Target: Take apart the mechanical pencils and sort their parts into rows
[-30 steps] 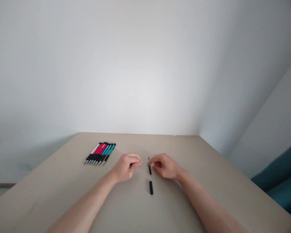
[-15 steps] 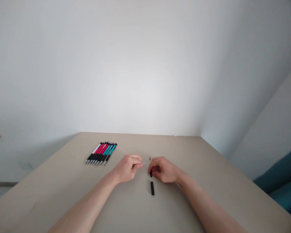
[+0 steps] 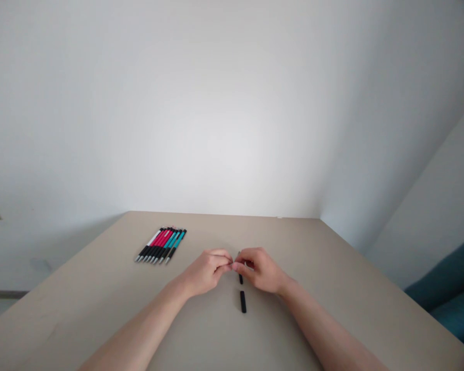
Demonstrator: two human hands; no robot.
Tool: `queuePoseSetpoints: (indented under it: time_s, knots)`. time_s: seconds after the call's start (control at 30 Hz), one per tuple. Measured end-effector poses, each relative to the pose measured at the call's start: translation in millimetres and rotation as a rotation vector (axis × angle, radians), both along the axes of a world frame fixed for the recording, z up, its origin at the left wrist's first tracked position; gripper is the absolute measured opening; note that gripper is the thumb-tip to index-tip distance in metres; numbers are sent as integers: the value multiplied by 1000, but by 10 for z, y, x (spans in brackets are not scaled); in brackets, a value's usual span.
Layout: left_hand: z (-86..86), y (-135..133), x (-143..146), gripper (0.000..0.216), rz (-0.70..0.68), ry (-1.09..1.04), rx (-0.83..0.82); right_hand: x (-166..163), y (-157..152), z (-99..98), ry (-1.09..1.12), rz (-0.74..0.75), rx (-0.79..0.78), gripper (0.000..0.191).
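My left hand (image 3: 208, 271) is closed in a pinch on a thin silvery pen part (image 3: 232, 264), of which only a trace shows between the fingertips. My right hand (image 3: 261, 269) meets it there, thumb and forefinger pinched against the same spot; what they grip is mostly hidden. Just under the right fingers lies a small black piece (image 3: 240, 279) on the table. Closer to me lies a black pen grip sleeve (image 3: 243, 302). A tiny grey piece (image 3: 238, 254) behind the right fingers is mostly covered.
To the left, a row of several pens (image 3: 161, 246) in white, red and teal with black grips lies slanted on the beige table (image 3: 100, 299). A white wall (image 3: 224, 113) rises behind the table. Teal fabric (image 3: 448, 288) hangs at the right edge.
My right hand has left the small black piece on the table, and its fingertips have come to my left hand's. The silvery part between them is now mostly hidden.
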State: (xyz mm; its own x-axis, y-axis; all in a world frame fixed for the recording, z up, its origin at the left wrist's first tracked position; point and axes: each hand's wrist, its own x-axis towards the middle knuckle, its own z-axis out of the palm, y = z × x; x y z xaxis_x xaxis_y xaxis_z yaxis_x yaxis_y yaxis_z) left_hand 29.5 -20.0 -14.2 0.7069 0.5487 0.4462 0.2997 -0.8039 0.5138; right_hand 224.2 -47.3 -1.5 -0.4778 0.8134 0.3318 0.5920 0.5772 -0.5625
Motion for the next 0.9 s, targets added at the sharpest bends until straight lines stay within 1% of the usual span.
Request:
queuePoseSetpoints:
  time_s: [0.07,0.13,0.37,0.5,0.67,0.9]
  knots:
    - [2,-13,12,24,-1,2,-3,-34,7,-17,7,-11,24,29]
    - [12,-18,16,24,11,3,-4,-46,13,-28,15,-23,42,31]
    - [9,7,-1,23,75,-23,-13,29,23,-20,61,-90,126,20]
    - [-6,21,-18,25,139,-24,-6,81,60,-38,84,-157,174,19]
    - [25,22,-21,25,182,-15,3,109,94,-59,84,-196,150,19]
    - [33,1,2,23,204,-24,14,27,53,-61,97,-162,88,11]
